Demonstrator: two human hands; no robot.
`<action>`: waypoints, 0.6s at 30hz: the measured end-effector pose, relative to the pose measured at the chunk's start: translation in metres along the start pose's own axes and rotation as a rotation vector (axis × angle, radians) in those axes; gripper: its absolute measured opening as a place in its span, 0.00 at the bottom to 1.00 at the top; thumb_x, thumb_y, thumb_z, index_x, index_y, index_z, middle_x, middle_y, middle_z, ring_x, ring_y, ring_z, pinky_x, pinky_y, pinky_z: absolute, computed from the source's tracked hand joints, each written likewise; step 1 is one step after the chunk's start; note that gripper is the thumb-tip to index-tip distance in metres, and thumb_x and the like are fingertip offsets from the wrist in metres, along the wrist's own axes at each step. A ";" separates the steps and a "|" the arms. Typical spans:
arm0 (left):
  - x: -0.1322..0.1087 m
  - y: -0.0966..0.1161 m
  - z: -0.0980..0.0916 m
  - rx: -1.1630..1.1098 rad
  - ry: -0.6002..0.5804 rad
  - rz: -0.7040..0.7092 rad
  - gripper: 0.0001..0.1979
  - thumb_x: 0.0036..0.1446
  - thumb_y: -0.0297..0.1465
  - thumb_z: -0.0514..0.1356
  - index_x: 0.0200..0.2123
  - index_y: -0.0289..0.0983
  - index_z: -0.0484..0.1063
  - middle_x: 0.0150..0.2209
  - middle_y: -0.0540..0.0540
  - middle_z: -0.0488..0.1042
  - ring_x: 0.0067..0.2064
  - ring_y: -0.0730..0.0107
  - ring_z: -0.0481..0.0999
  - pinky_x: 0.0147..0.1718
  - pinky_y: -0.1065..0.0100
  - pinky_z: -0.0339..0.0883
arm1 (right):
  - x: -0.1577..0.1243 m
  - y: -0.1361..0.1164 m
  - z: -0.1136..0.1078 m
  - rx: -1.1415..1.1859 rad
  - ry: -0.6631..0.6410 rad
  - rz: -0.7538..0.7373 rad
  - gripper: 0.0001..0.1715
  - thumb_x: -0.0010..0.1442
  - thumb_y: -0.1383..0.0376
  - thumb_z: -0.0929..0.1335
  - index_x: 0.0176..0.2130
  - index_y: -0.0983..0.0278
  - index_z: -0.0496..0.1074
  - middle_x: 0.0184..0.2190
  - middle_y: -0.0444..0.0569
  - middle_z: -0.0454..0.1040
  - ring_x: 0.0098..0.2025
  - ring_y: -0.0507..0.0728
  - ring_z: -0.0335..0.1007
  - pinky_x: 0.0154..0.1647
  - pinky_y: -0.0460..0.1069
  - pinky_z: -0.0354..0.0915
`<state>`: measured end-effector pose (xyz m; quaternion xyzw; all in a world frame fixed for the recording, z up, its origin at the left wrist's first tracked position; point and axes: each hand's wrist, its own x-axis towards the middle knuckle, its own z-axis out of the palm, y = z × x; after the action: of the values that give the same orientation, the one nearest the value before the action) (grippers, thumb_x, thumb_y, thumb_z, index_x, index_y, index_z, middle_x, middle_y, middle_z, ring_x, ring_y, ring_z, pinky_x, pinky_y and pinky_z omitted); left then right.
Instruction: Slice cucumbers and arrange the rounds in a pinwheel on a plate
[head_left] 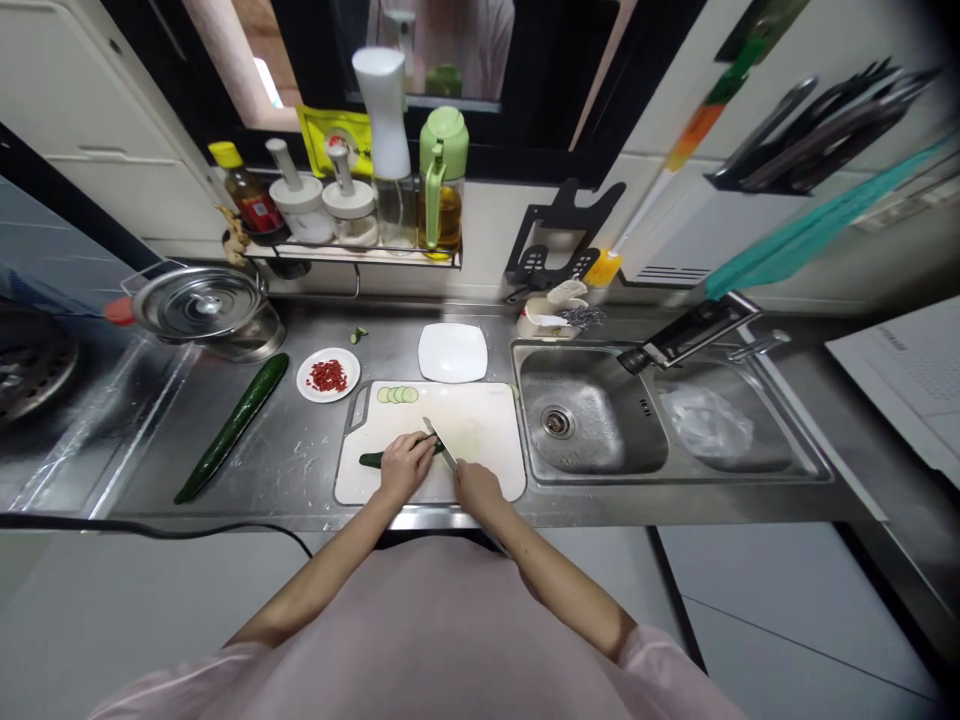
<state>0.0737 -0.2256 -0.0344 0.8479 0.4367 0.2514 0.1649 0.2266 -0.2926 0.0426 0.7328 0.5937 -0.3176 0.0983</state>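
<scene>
A white cutting board (480, 420) with a grey rim lies on the steel counter in front of me. My left hand (406, 466) is closed over a dark green cucumber piece (370, 460), pressing it to the board. In my right hand (478, 488) is a kitchen knife (442, 442), its blade at the cucumber's right end, close to my left fingertips. Several pale cucumber slices (397, 395) overlap in a row at the board's upper left. Beyond the board sits a white square plate (452, 352).
A whole cucumber (232, 428) and a plate of chopped red pieces (309, 387) lie to the left, near a lidded steel pot (251, 335). A double sink (600, 440) with a black faucet (675, 340) is on the right. Seasoning bottles stand on a wall rack (360, 254).
</scene>
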 end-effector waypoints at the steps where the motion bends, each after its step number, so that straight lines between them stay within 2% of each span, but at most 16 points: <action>1: 0.000 0.000 0.000 0.004 0.002 0.001 0.13 0.64 0.34 0.54 0.46 0.44 0.77 0.45 0.44 0.76 0.45 0.64 0.73 0.45 0.62 0.67 | 0.002 -0.001 0.002 0.002 0.003 0.003 0.17 0.66 0.67 0.56 0.49 0.67 0.68 0.41 0.58 0.76 0.45 0.60 0.74 0.39 0.50 0.62; 7: 0.002 0.002 -0.002 0.004 0.002 -0.008 0.13 0.64 0.35 0.53 0.45 0.43 0.77 0.45 0.45 0.77 0.45 0.64 0.73 0.45 0.63 0.67 | 0.003 0.001 0.007 0.020 0.033 0.026 0.16 0.67 0.66 0.57 0.48 0.67 0.68 0.40 0.57 0.77 0.43 0.59 0.74 0.38 0.49 0.62; 12: 0.006 0.002 -0.007 -0.008 -0.033 -0.031 0.13 0.64 0.35 0.53 0.44 0.42 0.76 0.43 0.45 0.78 0.44 0.64 0.74 0.45 0.62 0.66 | -0.004 0.009 -0.003 0.006 0.077 0.034 0.18 0.68 0.63 0.56 0.47 0.64 0.70 0.41 0.56 0.77 0.44 0.59 0.74 0.39 0.49 0.61; 18: 0.008 0.002 -0.012 -0.023 -0.021 -0.078 0.13 0.64 0.36 0.53 0.46 0.42 0.75 0.43 0.45 0.79 0.44 0.62 0.76 0.53 0.54 0.60 | -0.020 0.021 -0.020 -0.084 0.225 0.067 0.22 0.66 0.61 0.59 0.57 0.61 0.65 0.43 0.55 0.77 0.45 0.59 0.72 0.44 0.50 0.59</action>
<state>0.0721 -0.2194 -0.0216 0.8309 0.4646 0.2411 0.1888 0.2516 -0.3036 0.0649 0.7786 0.5888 -0.2047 0.0722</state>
